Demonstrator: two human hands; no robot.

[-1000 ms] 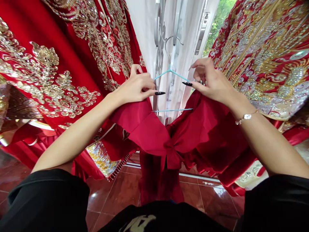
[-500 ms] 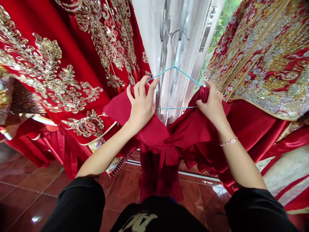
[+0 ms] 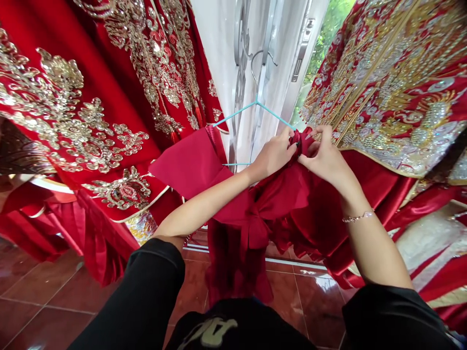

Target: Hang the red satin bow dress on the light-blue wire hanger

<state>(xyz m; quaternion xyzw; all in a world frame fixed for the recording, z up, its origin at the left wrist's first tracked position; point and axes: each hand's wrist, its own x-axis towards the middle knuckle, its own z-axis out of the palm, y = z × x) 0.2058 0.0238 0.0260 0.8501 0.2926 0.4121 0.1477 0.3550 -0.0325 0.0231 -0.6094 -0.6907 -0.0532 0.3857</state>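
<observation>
A light-blue wire hanger [image 3: 255, 104] with a metal hook [image 3: 258, 65] hangs against a white curtain. A red satin garment [image 3: 186, 160] with a large bow [image 3: 255, 218] spreads below it. Its left part rests near the hanger's left end. My left hand [image 3: 273, 155] and my right hand [image 3: 324, 155] meet at the hanger's right end, both pinching a gathered fold of the red satin [image 3: 301, 141]. The fold hides the tip of that hanger arm. A thin bracelet [image 3: 357, 217] circles my right wrist.
Red robes with dense gold embroidery [image 3: 397, 97] hang close on both sides. Behind the hanger are the white curtain [image 3: 219, 48] and a door handle [image 3: 302, 51], with greenery outside. Below lies a glossy red tile floor [image 3: 54, 301].
My left hand has let go of the garment's left side and crossed right, joining my right hand at the hanger's right end. The left part of the garment now hangs free.
</observation>
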